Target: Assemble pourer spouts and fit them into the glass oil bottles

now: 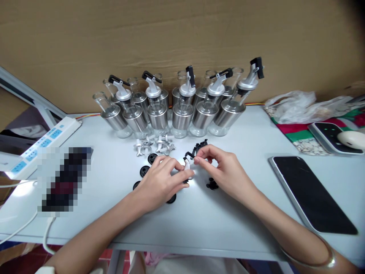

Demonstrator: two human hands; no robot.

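My left hand (165, 175) is closed around a silver pourer spout (187, 164), holding it just above the table. Between the thumb and fingers of my right hand (219, 163) is a small black lever (189, 155), which meets the top of the spout. Whether the two are joined I cannot tell. Several round black caps (144, 171) lie along and under my left hand. Small black parts (211, 184) sit beside my right hand, and more black levers (200, 145) are piled just beyond it. Loose silver spout pieces (154, 144) lie behind my left hand.
Several glass bottles with steel sleeves (182, 118) stand at the back, some topped with pourers. A power strip (42, 146) and a pixelated phone-like device (67, 180) lie left. On the right are a black-screened device (312, 194), a plastic bag (302, 106) and a white-topped gadget (330, 139).
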